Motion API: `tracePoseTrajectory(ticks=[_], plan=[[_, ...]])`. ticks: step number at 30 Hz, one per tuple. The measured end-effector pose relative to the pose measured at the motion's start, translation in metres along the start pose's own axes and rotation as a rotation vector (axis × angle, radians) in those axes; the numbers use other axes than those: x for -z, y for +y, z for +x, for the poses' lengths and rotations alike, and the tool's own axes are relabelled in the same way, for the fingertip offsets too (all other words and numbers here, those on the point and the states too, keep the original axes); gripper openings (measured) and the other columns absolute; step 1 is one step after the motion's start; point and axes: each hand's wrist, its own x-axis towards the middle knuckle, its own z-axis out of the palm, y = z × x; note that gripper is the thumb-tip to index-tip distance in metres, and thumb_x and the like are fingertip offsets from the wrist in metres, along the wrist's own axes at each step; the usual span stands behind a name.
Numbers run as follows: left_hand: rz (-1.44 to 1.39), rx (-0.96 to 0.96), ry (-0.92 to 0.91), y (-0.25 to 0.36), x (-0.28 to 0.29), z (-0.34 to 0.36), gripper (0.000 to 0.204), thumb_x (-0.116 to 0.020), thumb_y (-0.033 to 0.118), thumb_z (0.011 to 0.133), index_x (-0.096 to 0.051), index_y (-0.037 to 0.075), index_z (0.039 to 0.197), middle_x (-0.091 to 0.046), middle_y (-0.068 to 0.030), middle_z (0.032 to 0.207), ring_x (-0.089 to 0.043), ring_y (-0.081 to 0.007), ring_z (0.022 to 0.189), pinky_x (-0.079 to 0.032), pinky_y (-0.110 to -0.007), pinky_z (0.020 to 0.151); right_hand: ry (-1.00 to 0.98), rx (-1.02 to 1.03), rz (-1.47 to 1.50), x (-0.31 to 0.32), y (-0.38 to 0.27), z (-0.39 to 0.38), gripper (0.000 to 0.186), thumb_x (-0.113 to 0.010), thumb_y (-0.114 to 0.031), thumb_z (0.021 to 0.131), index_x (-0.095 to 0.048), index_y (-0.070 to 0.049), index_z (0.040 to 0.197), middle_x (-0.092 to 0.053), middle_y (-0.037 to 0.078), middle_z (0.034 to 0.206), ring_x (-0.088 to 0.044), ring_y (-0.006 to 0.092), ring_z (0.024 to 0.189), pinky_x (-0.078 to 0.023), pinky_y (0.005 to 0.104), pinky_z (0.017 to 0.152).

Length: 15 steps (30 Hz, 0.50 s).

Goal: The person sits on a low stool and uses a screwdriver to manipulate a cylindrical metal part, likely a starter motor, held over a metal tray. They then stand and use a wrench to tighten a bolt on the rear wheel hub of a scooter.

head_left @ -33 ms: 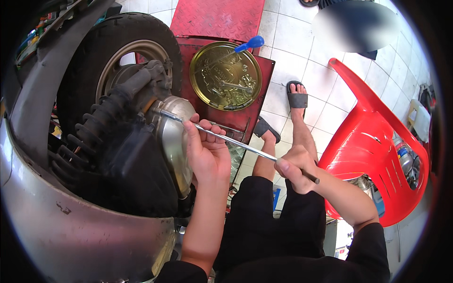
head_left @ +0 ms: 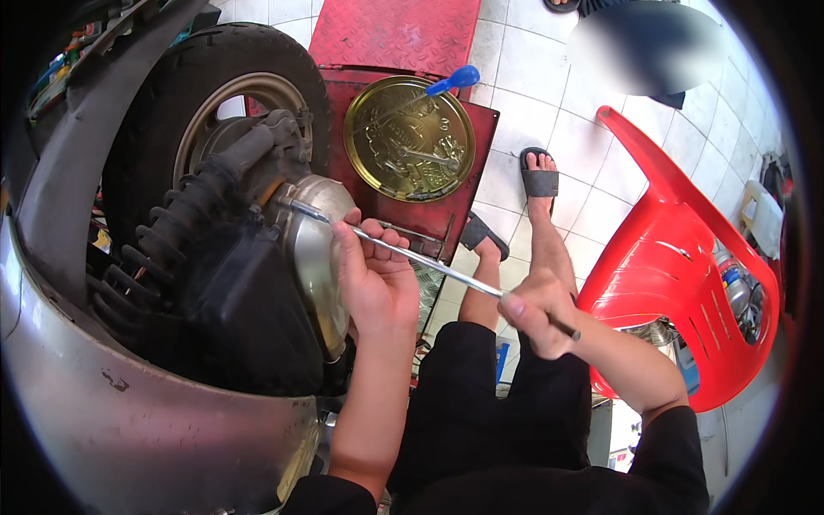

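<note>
The person crouched beside the scooter, working a long metal rod tool [head_left: 429,264] against the silver engine cover [head_left: 313,249] just behind the rear wheel [head_left: 184,94]. The left hand [head_left: 373,279] was curled around the shaft near its tip, fingers [head_left: 378,240] wrapped over the steel and resting against the cover. The right hand [head_left: 536,313] gripped the far end in a closed fist — the rod ran slanting between the two hands, its tip touching the cover's upper edge. On the red ramp [head_left: 395,34] beyond lay a round gold tin tray [head_left: 410,137] with a blue-handled tool [head_left: 453,81] resting across it — a red plastic chair [head_left: 678,266] stood to the right.
</note>
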Motion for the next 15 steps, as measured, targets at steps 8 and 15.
tracePoseTrajectory(ticks=[8,15], plan=[[-0.012,0.035,-0.016,0.003,0.005,0.001,0.029,-0.055,0.035,0.102,-0.059,0.009,0.115,-0.059,0.0024,0.081,-0.055,-0.0098,0.069,-0.047,-0.025,0.065,-0.192,0.092,-0.507,0.005,-0.011,0.004,0.034,-0.061,-0.014,0.087,-0.047,-0.008,0.056,-0.044,0.006,0.046,-0.050,0.0285,0.040,-0.038,0.0399,0.041],[-0.028,0.036,-0.057,0.002,0.010,0.002,0.028,-0.055,0.034,0.102,-0.058,0.009,0.114,-0.058,0.0014,0.081,-0.052,-0.0107,0.067,-0.047,-0.026,0.066,-0.444,0.180,-0.952,0.014,-0.006,0.006,0.023,-0.064,-0.026,0.082,-0.061,-0.009,0.067,-0.050,0.003,0.049,-0.054,0.0244,0.040,-0.042,0.0370,0.040]])
